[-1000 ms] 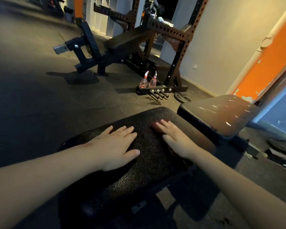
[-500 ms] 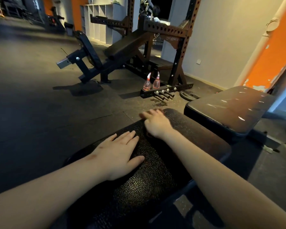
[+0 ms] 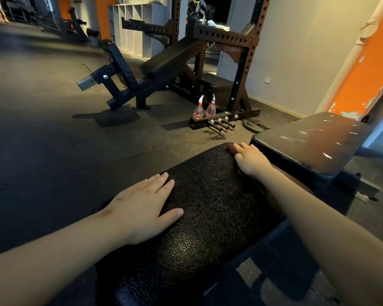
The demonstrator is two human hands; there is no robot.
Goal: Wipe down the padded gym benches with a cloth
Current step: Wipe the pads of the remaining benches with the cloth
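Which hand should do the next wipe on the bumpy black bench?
The right hand. A dark cloth peeks out from under it at the far end of the bench pad, so it can probably just sweep back. The left hand lies flat on the pad, with no cloth showing.

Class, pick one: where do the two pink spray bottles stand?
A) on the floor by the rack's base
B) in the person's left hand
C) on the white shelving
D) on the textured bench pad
A: both spray bottles stand upright on the floor, beside the rack's base bar.
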